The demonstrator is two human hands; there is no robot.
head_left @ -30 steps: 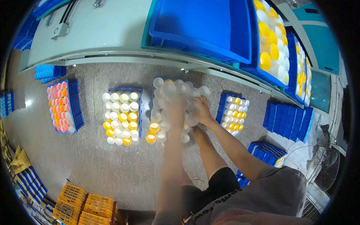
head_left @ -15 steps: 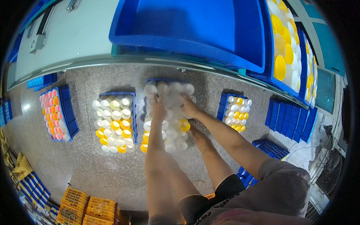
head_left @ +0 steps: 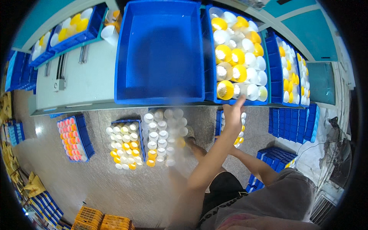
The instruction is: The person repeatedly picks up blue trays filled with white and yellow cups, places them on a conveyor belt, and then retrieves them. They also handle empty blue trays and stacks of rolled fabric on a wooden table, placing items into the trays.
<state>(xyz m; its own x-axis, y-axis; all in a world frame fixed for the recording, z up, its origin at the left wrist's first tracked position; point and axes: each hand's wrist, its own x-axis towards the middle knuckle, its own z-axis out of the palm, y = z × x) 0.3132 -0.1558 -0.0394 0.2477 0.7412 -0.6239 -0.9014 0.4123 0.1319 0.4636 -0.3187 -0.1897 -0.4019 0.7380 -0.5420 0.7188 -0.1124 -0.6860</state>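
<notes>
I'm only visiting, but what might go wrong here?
The left hand is near the packed yellow and white cups in the raised crate, so a bump might tip some. One foot is close beside the floor-level cups and might knock them.

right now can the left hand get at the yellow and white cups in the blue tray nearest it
Likely yes: the left hand appears right by the tray, with nothing visible blocking the cups.
</notes>
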